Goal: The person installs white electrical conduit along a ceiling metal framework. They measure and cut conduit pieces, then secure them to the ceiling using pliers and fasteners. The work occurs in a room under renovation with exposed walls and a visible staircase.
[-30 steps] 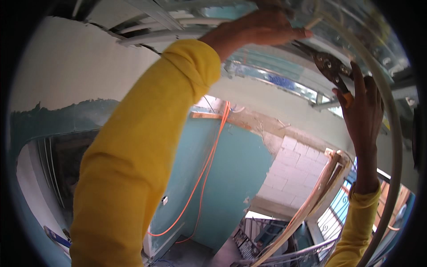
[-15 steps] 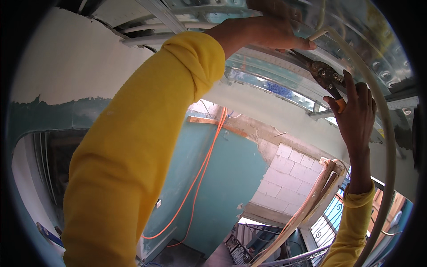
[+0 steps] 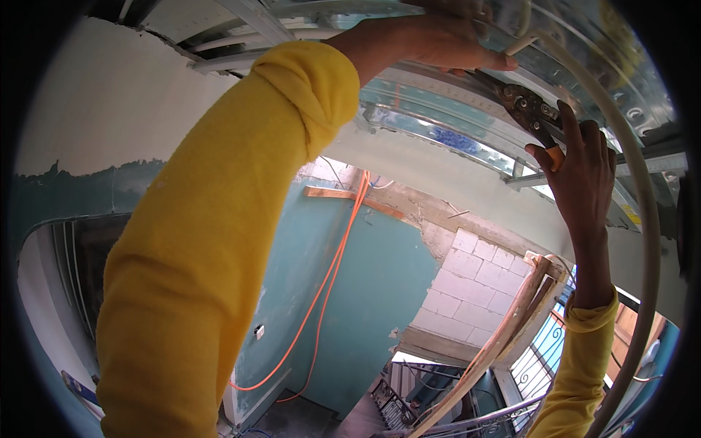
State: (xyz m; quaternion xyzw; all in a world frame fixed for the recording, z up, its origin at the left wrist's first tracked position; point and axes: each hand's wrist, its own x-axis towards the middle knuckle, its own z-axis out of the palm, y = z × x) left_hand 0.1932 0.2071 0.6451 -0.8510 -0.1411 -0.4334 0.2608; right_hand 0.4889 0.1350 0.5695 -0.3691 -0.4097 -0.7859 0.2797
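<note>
Overhead, my left hand [image 3: 445, 47] reaches up to the ceiling framing, with its thumb stretched out and its fingers curled behind the edge of a metal channel [image 3: 438, 79]. My right hand [image 3: 584, 171] is closed around the handles of a pair of tin snips [image 3: 527, 108] with an orange grip. The snips' dark jaws point up and left at the channel, just below my left thumb. Whether the blades bite into the metal is hard to make out.
A thick pale hose [image 3: 642, 182] curves down beside my right arm. Orange cables [image 3: 337, 263] hang against the teal wall [image 3: 380, 285]. Wooden boards [image 3: 504, 332] lean near a window with a metal grille [image 3: 537, 365]. A stair railing [image 3: 391, 405] shows far below.
Both hands and the snips sit slightly higher and further left in view. The snips' jaws are closer to my left thumb. Both holds stay the same.
</note>
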